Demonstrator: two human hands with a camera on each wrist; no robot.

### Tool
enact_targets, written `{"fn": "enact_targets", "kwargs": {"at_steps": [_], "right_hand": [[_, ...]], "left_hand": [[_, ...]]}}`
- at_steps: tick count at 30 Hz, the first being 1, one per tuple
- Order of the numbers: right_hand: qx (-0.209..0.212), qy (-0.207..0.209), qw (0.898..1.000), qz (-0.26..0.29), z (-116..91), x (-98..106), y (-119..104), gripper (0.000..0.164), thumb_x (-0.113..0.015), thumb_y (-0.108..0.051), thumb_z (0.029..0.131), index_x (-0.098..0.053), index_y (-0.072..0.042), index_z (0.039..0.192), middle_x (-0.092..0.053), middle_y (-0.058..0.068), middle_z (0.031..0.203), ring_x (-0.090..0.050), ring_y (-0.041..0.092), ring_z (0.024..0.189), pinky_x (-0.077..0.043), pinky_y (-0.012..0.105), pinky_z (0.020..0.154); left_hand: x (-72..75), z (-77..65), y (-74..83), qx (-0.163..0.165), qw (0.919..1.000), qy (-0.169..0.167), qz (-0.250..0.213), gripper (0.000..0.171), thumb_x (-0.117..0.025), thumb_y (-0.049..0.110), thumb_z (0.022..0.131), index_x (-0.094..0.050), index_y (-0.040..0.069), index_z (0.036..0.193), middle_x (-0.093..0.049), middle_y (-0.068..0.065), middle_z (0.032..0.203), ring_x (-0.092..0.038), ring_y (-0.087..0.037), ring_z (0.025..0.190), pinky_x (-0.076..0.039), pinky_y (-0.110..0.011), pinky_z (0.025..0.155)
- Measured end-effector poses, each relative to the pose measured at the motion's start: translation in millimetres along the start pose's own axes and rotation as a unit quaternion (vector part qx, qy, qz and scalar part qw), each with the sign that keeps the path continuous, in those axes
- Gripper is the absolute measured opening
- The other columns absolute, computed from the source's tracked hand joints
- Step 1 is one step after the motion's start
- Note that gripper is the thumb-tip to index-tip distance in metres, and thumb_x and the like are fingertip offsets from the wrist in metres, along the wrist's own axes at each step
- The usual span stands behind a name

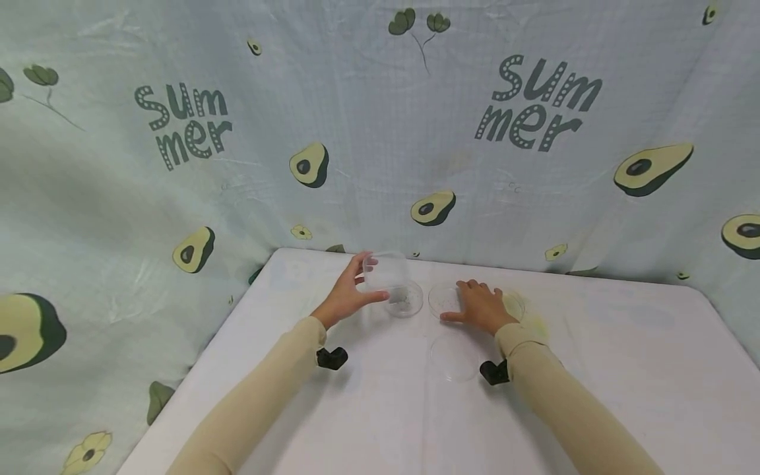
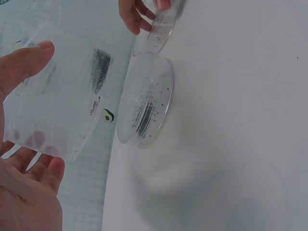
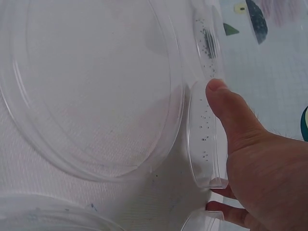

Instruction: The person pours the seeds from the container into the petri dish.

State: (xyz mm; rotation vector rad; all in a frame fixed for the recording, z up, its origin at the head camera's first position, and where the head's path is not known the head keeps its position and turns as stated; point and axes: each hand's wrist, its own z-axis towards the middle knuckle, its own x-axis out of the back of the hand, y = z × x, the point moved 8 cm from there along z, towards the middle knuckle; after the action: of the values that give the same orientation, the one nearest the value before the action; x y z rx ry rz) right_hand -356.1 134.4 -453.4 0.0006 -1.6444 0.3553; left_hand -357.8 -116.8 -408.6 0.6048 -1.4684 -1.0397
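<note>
My left hand (image 1: pixel 349 293) holds up a clear, squarish plastic pouch (image 2: pixel 62 96), thumb on one side and fingers on the other. Dark fine grains gather along one edge of it. Just beneath stands a clear petri dish (image 1: pixel 405 301) with dark grains inside, many of them bunched together. To the right, my right hand (image 1: pixel 482 307) grips a second petri dish (image 3: pixel 203 139) by its rim, between thumb and fingers. Scattered dark specks show in that dish.
A clear round lid or dish (image 1: pixel 454 357) lies nearer me on the white table (image 1: pixel 368 409). Another round dish (image 1: pixel 515 305), with a yellowish tint, sits right of my right hand. A patterned curtain (image 1: pixel 356 119) hangs behind the table's back edge.
</note>
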Motion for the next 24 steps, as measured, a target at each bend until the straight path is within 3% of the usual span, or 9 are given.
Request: {"fn": "enact_targets", "kwargs": {"at_steps": [10, 24], "right_hand": [[-0.015, -0.019, 1.000, 0.011, 1.1, -2.9, 2.8, 0.095, -0.071, -0.059, 0.079, -0.038, 0.002, 0.144, -0.043, 0.026, 0.144, -0.043, 0.046, 0.130, -0.035, 0.071, 0.099], [-0.001, -0.013, 1.000, 0.018, 0.3, -2.6, 1.3, 0.093, -0.071, -0.061, 0.077, -0.042, 0.000, 0.141, -0.048, 0.023, 0.138, -0.048, 0.041, 0.125, -0.042, 0.066, 0.095]], "left_hand": [[-11.6, 3.0, 12.1, -0.012, 0.9998, -0.015, 0.007, 0.093, -0.082, 0.027, 0.078, -0.025, 0.016, 0.151, -0.042, -0.004, 0.147, -0.036, -0.025, 0.141, -0.034, -0.042, 0.116], [-18.6, 5.3, 17.0, -0.004, 0.9995, -0.023, 0.023, 0.094, -0.082, 0.028, 0.077, -0.025, 0.020, 0.151, -0.041, -0.004, 0.148, -0.038, -0.025, 0.140, -0.035, -0.044, 0.115]]}}
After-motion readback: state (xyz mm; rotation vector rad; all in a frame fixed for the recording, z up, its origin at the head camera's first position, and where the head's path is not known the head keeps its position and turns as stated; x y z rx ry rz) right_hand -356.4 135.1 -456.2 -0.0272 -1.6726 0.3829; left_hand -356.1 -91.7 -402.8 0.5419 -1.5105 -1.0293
